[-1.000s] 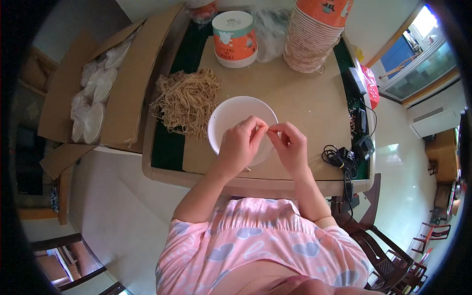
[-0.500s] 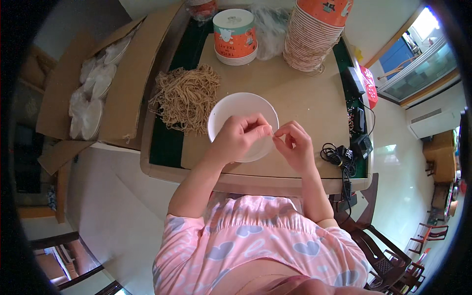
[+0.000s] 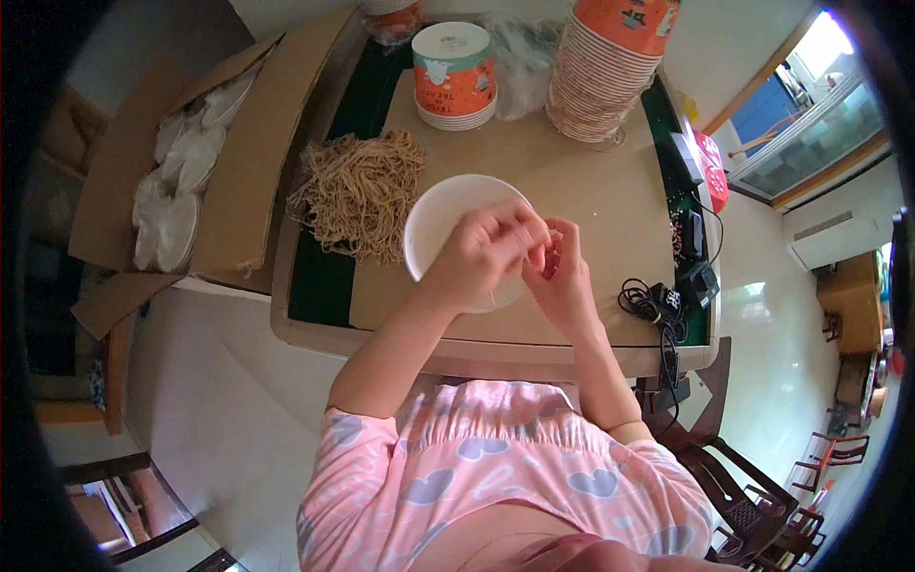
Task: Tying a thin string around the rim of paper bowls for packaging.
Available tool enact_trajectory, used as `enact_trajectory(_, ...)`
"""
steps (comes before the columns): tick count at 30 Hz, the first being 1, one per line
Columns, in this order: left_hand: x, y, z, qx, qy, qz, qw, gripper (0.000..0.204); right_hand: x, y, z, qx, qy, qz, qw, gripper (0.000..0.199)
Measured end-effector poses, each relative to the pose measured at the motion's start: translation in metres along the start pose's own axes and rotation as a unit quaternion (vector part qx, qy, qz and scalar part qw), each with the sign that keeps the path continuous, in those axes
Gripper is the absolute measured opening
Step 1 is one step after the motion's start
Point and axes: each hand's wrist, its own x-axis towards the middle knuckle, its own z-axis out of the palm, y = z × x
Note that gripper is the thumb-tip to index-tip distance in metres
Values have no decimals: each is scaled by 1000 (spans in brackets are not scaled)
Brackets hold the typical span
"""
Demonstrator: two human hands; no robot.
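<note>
A white paper tub (image 3: pixel 440 205) stands on the table in front of me, its open mouth up and its inside showing. Above its right side my left hand (image 3: pixel 486 250) is closed in a pinch, its fingertips meeting those of my right hand (image 3: pixel 558 276), whose fingers are curled in. A thin beige cord seems to run between the fingertips; most of it is hidden by the fingers. Left of the tub lies a tangled heap of beige cords (image 3: pixel 357 195), touched by neither hand.
Behind the tub stand an upturned orange printed tub (image 3: pixel 455 81), a tall stack of nested tubs (image 3: pixel 605 81) and a crumpled clear plastic bag (image 3: pixel 519 67). An open cardboard box (image 3: pixel 257 162) with white lids is at the left. Black cables and adapters (image 3: pixel 658 305) lie on the right.
My right hand has moved slightly left and up, and my left hand slightly right, so the fingers now overlap more closely. The tub and cord heap stay in place.
</note>
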Motion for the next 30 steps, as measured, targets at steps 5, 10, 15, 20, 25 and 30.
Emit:
enact_trajectory(5, 6, 4, -47, -199, 94, 42, 975, 15, 8, -5, -12, 6, -35, 51, 998, 32)
enact_trajectory(10, -27, 11, -80, -257, 85, 86, 959, 22, 52, -5, -27, -72, -40, -57, 995, 22)
enact_trajectory(15, -50, -2, -68, -84, 137, 4, 987, 21, 84, -8, -35, -348, -81, -101, 928, 24)
enact_trajectory(20, -65, -28, -60, -78, 147, -33, 985, 18, 86, -56, -103, -386, -4, -151, 910, 24)
enact_trajectory(25, -76, -44, -61, -124, 155, -5, 980, 17, 42, -65, -250, -293, 191, -148, 925, 21)
enact_trajectory(30, -64, -33, -31, -163, 146, 0, 976, 19, -95, 45, -410, -337, 461, 31, 820, 24)
